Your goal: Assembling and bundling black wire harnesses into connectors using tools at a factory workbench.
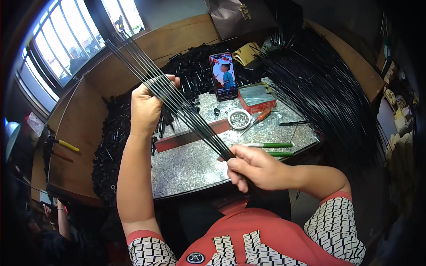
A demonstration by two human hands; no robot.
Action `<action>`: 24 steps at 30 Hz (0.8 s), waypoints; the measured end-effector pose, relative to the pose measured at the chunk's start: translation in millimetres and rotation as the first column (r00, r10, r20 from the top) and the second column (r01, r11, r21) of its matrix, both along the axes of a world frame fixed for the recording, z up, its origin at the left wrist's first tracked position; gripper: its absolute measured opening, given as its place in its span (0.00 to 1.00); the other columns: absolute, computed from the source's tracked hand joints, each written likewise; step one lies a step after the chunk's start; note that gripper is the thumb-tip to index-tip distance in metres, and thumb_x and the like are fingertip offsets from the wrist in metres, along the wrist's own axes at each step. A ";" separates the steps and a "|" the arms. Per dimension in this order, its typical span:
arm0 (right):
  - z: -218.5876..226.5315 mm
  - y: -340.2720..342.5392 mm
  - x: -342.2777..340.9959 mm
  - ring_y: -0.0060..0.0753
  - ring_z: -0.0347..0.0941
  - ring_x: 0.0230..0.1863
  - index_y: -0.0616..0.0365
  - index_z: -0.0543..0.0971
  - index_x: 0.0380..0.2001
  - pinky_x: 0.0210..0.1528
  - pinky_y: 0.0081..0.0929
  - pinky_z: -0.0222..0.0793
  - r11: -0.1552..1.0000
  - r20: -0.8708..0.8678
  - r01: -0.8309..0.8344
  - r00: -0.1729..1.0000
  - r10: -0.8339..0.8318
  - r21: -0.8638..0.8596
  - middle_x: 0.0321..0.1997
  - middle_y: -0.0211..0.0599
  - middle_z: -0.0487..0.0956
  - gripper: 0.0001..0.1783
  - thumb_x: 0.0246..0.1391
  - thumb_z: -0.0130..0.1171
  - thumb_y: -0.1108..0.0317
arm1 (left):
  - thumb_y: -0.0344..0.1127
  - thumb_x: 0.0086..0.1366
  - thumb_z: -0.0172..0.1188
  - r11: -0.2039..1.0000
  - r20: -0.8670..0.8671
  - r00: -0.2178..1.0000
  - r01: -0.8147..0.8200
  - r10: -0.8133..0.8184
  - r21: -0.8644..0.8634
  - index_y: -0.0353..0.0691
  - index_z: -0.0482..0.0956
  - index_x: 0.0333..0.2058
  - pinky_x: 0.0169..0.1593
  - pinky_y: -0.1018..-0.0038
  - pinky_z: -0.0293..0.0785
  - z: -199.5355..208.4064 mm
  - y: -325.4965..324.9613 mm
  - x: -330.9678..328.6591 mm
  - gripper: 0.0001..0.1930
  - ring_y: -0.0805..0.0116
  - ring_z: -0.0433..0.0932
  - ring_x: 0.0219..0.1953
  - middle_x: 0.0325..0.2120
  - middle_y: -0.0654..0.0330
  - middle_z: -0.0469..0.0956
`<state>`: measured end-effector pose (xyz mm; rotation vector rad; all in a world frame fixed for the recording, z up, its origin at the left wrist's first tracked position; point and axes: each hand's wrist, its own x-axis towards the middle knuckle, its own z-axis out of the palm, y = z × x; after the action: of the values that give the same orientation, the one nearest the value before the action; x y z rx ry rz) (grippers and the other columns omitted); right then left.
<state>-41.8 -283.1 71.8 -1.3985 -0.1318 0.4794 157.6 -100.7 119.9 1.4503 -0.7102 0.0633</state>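
Observation:
A bundle of long thin black rods (188,114) slants across the front of me, its far ends fanning out toward the window at upper left. My left hand (148,104) is closed around the bundle partway up, thumb lying over it. At the near end, my right hand (253,166) grips the gathered rods between thumb and fingers. The bundle hangs above the speckled metal worktop (177,177). Below it, partly covered, lies a dull red bar (175,142). What the rods belong to cannot be told.
Small black tubular parts (113,155) heap along the wooden wall at left. A phone (224,77), red box (257,106), white dish (230,125), orange-handled screwdriver (263,115) and green-handled tool (279,145) lie ahead. More black rods (324,88) are piled right. Another person's arm (63,221) shows lower left.

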 end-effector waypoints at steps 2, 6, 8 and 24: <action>-34.5 8.3 -1.3 0.20 0.72 0.24 0.64 0.69 0.41 0.29 0.19 0.70 0.987 0.138 0.081 0.989 -0.062 -0.141 0.26 0.32 0.74 0.13 0.65 0.42 0.65 | 0.25 0.59 0.60 0.998 0.077 0.997 -0.026 0.021 0.061 0.35 0.82 0.39 0.45 0.77 0.75 -15.3 -0.7 2.1 0.09 0.70 0.80 0.40 0.37 0.58 0.81; -108.8 19.8 -13.7 0.30 0.77 0.29 0.66 0.71 0.27 0.33 0.26 0.72 0.948 0.195 0.026 0.980 0.039 -0.317 0.26 0.39 0.79 0.16 0.63 0.45 0.64 | 0.22 0.57 0.58 0.978 0.255 0.956 0.099 -0.145 0.185 0.34 0.81 0.40 0.55 0.68 0.70 -66.5 16.3 -26.0 0.12 0.63 0.77 0.49 0.42 0.53 0.80; -147.9 22.0 -20.8 0.37 0.78 0.30 0.65 0.71 0.27 0.33 0.30 0.71 0.941 0.221 0.016 0.973 0.063 -0.339 0.27 0.42 0.80 0.15 0.62 0.47 0.63 | 0.20 0.56 0.56 0.949 0.120 0.975 0.150 -0.189 0.279 0.35 0.80 0.41 0.57 0.65 0.68 -90.5 28.4 -51.6 0.13 0.62 0.76 0.51 0.43 0.53 0.79; -284.3 7.8 2.0 0.58 0.68 0.52 0.63 0.71 0.51 0.56 0.41 0.63 0.636 0.160 -0.044 0.953 0.259 -0.771 0.50 0.59 0.73 0.25 0.58 0.49 0.55 | 0.58 0.51 0.62 0.468 0.480 0.787 -0.281 -0.388 0.838 0.38 0.61 0.60 0.65 0.56 0.52 -168.6 33.3 -130.6 0.43 0.48 0.54 0.65 0.61 0.45 0.57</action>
<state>-39.9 -275.3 -212.5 -2.3155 -0.2848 0.5160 27.0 -67.4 -48.7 2.4960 -1.5061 0.1361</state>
